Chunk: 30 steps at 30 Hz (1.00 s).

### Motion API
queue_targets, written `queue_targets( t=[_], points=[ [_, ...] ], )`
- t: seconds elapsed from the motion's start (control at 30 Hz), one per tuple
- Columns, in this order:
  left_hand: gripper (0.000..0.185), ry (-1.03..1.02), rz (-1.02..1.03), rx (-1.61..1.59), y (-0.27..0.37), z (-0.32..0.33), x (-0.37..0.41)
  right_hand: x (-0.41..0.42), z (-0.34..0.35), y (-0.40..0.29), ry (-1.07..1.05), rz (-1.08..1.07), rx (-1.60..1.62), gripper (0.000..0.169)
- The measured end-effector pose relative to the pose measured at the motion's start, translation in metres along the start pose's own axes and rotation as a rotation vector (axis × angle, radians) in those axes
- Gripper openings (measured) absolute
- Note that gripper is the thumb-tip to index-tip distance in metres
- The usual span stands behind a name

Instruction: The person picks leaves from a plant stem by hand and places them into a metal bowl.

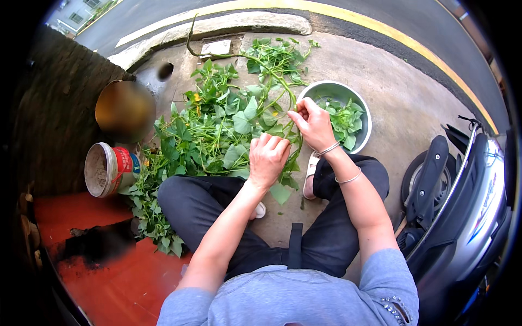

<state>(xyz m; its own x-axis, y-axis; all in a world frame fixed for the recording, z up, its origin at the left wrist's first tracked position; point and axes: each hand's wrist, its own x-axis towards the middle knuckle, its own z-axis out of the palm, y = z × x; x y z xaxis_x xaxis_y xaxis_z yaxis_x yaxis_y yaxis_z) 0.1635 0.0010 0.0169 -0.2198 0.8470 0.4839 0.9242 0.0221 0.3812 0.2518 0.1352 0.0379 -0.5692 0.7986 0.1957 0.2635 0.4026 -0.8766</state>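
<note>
A long green vine [281,79] with heart-shaped leaves, which looks like sweet potato, arcs up and away from my hands. The thumb and fingers of my right hand [316,124] pinch its thick stem. Just below and to the left, my left hand [268,158] is curled on the vine's leafy part; its fingertips are hidden. Leaves hang beneath both hands. Beside my right hand stands a round metal basin [367,132] with loose green leaves [347,119] in it. To the left, a large heap of leafy vines [193,136] covers the ground, partly against my leg.
A plastic bucket [108,169] lies tipped at the left, near a blurred round container [124,110] and a dark wall [61,106]. Red boarding [122,281] is at lower left. A motor scooter [461,203] stands close on the right. A kerb [244,22] borders the road beyond.
</note>
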Motion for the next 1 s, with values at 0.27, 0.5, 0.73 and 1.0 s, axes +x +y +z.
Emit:
queue_targets(
  t=[0.27,0.5,0.73,1.0],
  points=[
    [0.011,0.053,-0.622,-0.388,-0.006,0.022,-0.009,-0.003,0.009,-0.003,0.008,-0.051,-0.053,0.021],
    [0.02,0.024,-1.174,-0.587,-0.068,0.042,-0.03,0.005,0.01,-0.006,0.12,-0.15,-0.102,0.021],
    [0.012,0.132,-0.994,-1.061,-0.098,-0.047,-0.042,0.005,0.004,-0.003,0.083,-0.115,-0.082,0.02],
    [0.032,-0.043,-0.356,-0.291,-0.054,-0.025,0.001,0.0,0.012,-0.007,0.015,-0.092,-0.032,0.024]
  ],
)
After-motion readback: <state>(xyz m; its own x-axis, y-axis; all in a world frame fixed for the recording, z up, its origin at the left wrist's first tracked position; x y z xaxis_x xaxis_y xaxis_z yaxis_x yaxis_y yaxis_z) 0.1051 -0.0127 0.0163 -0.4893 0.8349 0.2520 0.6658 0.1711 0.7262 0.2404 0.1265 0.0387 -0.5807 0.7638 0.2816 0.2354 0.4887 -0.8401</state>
